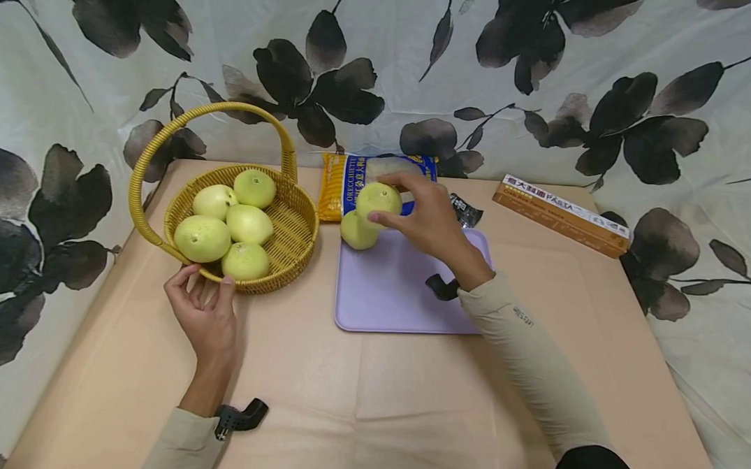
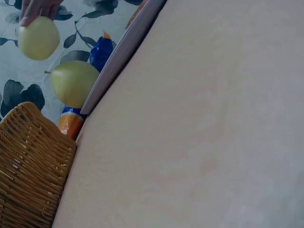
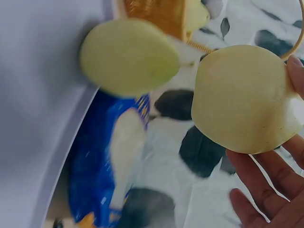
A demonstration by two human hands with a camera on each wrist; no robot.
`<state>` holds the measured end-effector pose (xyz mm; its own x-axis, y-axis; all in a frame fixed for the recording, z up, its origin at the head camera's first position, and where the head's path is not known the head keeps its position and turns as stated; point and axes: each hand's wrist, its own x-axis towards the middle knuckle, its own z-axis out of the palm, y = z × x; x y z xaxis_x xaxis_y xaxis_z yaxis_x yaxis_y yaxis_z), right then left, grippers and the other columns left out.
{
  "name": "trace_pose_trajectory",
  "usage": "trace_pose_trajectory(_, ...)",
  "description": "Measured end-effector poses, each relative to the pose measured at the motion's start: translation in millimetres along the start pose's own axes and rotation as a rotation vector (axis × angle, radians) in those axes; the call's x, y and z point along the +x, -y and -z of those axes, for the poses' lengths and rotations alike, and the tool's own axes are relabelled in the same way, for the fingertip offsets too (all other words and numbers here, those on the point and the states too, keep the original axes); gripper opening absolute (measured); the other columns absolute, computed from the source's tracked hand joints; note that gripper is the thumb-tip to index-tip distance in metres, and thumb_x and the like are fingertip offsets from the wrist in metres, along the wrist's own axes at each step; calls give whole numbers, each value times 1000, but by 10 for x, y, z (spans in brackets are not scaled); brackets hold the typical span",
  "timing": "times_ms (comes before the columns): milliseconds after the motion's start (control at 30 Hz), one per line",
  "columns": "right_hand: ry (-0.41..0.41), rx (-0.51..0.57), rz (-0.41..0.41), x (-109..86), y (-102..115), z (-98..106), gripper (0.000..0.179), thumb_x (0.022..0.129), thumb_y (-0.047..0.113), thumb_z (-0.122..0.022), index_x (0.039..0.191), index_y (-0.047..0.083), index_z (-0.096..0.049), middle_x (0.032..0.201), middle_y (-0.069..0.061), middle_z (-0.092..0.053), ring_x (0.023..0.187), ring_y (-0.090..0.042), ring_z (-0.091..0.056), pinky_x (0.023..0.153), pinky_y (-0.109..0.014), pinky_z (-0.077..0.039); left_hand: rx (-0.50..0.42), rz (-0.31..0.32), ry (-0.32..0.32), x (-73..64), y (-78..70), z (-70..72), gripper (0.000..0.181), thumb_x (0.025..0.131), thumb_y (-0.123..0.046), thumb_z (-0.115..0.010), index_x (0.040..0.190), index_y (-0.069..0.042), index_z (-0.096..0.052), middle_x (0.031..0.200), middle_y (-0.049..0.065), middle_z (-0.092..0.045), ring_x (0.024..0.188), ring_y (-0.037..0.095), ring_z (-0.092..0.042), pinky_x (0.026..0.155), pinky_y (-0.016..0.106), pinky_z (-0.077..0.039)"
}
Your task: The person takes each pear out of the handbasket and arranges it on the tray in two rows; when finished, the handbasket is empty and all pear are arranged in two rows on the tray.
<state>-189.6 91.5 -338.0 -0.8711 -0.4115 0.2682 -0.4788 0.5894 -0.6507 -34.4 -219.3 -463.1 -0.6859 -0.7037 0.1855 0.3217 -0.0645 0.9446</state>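
Note:
In the head view, my right hand point(image 1: 429, 212) pinches a yellow-green pear point(image 1: 377, 201) between thumb and fingers, above the far left part of a lilac tray point(image 1: 404, 292). The right wrist view shows this pear point(image 3: 244, 99) held up, clear of the tray. A second pear point(image 1: 357, 232) lies at the tray's far left corner, its stem visible in the left wrist view. At left stands a woven basket point(image 1: 293, 238) with a tall arched handle and several pears inside. My left hand point(image 1: 207, 318) holds the basket's near rim with its fingertips and thumb.
Behind the tray lies a blue and yellow pasta bag point(image 1: 333, 187). A small black packet point(image 1: 466, 210) is beside the tray's far edge. An orange-brown pasta box point(image 1: 561, 216) sits at the back right. Floral cloth point(image 1: 383, 67) hangs behind the table point(image 1: 318, 400).

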Motion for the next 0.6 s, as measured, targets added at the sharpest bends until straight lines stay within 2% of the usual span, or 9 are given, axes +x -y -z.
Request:
trace_pose_trajectory(267, -15, 20, -66, -125, -357, 69, 60, 86, 33, -91, 137, 10, -69, 134, -9, -72, 114, -26, -68, 98, -48, -58, -19, 0, 4, -6, -3, 3, 49, 96, 7, -67, 138, -3, -46, 149, 9, -42, 142, 31, -50, 96, 25, -54)
trace_pose_trajectory(433, 18, 53, -113, -163, -538, -8, 59, 86, 28, -91, 137, 8, -69, 134, -10, -71, 112, -27, -67, 96, -48, -61, -24, -4, 8, -8, 0, 4, 49, 96, 7, -67, 138, -3, -45, 149, 10, -42, 142, 34, -49, 96, 25, -54)
trace_pose_trajectory(600, 66, 63, -162, -166, -682, -125, 60, 85, 27, -92, 137, 9, -69, 134, -10, -72, 114, -28, -72, 98, -44, -61, -22, -2, 7, -7, 3, 4, 49, 96, 7, -68, 138, -2, -45, 149, 10, -42, 142, 32, -50, 96, 24, -55)
